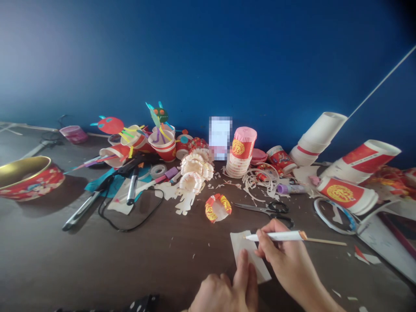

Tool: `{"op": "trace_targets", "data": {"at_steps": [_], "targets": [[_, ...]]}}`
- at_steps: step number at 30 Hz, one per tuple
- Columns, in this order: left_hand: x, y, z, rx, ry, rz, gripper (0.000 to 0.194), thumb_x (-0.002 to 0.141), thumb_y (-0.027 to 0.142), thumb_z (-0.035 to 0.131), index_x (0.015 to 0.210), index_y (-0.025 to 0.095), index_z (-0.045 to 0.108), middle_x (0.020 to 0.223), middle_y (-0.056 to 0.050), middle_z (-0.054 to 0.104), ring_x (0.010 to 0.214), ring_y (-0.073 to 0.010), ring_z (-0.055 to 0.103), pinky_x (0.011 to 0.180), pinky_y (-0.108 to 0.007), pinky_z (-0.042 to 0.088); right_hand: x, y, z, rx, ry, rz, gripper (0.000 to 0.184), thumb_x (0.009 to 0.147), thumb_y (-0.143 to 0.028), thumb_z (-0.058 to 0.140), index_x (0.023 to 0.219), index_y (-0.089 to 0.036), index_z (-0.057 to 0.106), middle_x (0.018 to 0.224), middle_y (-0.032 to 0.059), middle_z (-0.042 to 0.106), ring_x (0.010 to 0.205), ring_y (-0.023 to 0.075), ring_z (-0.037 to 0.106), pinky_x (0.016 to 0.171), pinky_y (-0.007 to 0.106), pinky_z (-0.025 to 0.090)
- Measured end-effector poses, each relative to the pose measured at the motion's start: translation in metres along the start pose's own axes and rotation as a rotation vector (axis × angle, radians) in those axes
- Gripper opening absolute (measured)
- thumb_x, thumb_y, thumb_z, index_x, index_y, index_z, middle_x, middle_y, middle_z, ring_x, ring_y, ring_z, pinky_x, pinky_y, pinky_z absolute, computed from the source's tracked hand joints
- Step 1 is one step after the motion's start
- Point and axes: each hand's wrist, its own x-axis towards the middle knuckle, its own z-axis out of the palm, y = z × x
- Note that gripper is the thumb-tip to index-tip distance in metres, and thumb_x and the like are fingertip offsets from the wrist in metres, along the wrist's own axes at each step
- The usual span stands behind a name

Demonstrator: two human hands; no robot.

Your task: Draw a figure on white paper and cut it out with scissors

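My right hand (286, 255) is closed around a white marker pen (286, 235) with an orange end. The pen's tip touches the upper part of a piece of white paper (239, 242) on the table. A small faint mark shows at the tip. My left hand (227, 288) holds the paper's lower part down, one finger stretched along it and others curled. Just beyond the paper lie a red and yellow paper-cup piece (211, 210) and dark-handled scissors (269, 209). A thin wooden stick (328, 242) points right from behind the pen.
Stacked paper cups (244, 149) stand at the back, with more leaning cup stacks (320, 134) on the right. Ruffled cut cups (191, 182) lie in the middle. At left are a gold-lined red bowl (39, 182), a black cable (130, 231) and cup crafts (162, 141). Paper scraps are scattered about.
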Motion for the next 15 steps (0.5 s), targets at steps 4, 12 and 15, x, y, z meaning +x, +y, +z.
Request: {"op": "trace_targets", "data": {"at_steps": [4,12,15], "targets": [[0.0003,0.0008,-0.0021,0.012,-0.022,-0.001,0.032,0.081,0.012,0.039,0.11,0.015,0.055,0.106,-0.014,0.061,0.038,-0.0114,0.053,0.029,-0.022,0.04,-0.001,-0.0007,-0.0013,-0.008,0.008,0.004,0.026,0.08,-0.039,0.045,0.061,-0.021,0.043,0.045,-0.0017,0.056,0.04,0.0135,0.049,0.041,0.022,0.038],[-0.0008,0.0013,-0.0021,-0.002,-0.075,-0.001,0.034,0.082,0.012,0.038,0.113,0.015,0.052,0.111,-0.015,0.058,0.041,-0.0108,0.055,0.032,-0.022,0.042,0.0003,-0.0013,-0.0012,-0.001,0.012,0.007,0.025,0.079,-0.038,0.046,0.06,-0.021,0.044,0.045,-0.0011,0.057,0.043,0.0152,0.055,0.043,0.023,0.042],[-0.0009,0.0012,-0.002,0.001,-0.081,-0.003,0.034,0.082,0.012,0.038,0.113,0.016,0.052,0.112,-0.015,0.058,0.041,-0.0101,0.054,0.032,-0.021,0.041,0.0002,-0.0004,-0.0016,0.012,0.02,0.026,0.024,0.078,-0.038,0.047,0.06,-0.021,0.045,0.045,-0.0012,0.058,0.043,0.0159,0.056,0.043,0.023,0.043]]}}
